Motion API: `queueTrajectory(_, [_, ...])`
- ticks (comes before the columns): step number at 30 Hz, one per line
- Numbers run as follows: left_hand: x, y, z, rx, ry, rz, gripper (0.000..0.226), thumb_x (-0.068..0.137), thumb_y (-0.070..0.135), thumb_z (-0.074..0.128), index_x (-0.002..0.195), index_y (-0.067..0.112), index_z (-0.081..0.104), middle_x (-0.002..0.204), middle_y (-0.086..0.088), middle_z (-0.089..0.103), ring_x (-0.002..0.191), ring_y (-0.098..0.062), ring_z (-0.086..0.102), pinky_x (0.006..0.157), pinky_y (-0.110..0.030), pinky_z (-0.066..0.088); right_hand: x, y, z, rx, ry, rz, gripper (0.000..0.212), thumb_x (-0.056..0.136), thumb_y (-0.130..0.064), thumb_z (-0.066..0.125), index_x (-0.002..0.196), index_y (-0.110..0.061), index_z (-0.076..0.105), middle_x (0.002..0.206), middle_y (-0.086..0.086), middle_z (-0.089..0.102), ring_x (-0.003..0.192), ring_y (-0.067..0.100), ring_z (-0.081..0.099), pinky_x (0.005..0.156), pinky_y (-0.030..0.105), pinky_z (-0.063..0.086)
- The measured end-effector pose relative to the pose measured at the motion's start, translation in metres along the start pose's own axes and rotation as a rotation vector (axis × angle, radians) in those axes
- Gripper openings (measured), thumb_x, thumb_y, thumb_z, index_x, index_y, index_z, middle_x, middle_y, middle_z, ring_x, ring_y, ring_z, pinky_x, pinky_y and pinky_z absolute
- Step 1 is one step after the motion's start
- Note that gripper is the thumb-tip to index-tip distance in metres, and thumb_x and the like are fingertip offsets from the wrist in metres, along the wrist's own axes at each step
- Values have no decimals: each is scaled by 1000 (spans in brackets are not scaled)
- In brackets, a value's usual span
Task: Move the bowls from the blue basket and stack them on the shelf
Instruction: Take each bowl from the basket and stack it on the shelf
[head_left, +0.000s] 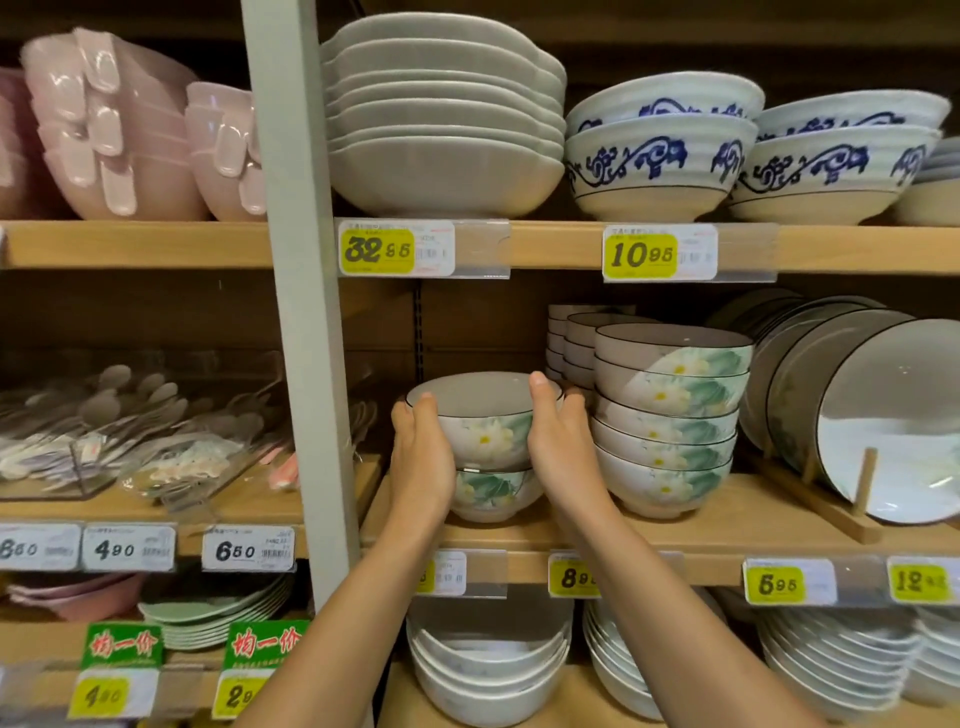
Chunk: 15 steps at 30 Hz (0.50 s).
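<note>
Two lotus-patterned bowls make up the stack we are building on the middle shelf (675, 538). The lower bowl (491, 493) stands on the wooden board, and the upper bowl (483, 421) is nested into its mouth, or very nearly so.

We have not let go. Our left hand (421, 457) cups the upper bowl's left wall and our right hand (563, 447) its right wall, with both thumbs up at the dark rim. The right hand's fingers (574, 402) curl round the far side. The left hand's fingers are hidden behind the bowl, though that grip looks just as closed. Whether the upper bowl's weight already rests fully on the lower one, we cannot tell.

Just beside us to the right, on the same shelf, stands a taller stack (670, 415) of the same pattern. It is close to our right hand but apart from the two bowls we are handling.

We judge the task partly done, with one bowl shelved and a second being seated on it. This bowl only needs to be settled level before both hands open and draw back. The blue basket is out of view, so we cannot say how many bowls wait in it. The space above our short stack looks ample for several more.
</note>
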<state>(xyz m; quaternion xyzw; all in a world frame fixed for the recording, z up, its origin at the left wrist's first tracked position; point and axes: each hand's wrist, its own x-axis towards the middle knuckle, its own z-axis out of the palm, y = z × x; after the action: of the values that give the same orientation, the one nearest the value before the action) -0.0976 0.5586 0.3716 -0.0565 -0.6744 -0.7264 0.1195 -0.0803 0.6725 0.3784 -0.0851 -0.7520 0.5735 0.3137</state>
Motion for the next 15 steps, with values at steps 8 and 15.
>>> queueTrajectory(8, [6, -15, -2, 48, 24, 8, 44, 94, 48, 25, 121, 24, 49, 103, 2, 60, 97, -14, 57, 86, -38, 47, -6, 16, 8, -27, 21, 12, 89, 81, -75, 28, 141, -10, 35, 140, 7, 47, 129, 23, 44, 109, 48, 37])
queueTrajectory(15, [7, -19, 0, 70, 26, -23, 43, 98, 45, 25, 127, 22, 47, 113, -4, 60, 104, -21, 57, 96, -46, 48, -7, 26, 7, -17, 31, 23, 75, 91, -66, 32, 142, -11, 34, 140, 6, 47, 129, 23, 45, 108, 48, 39])
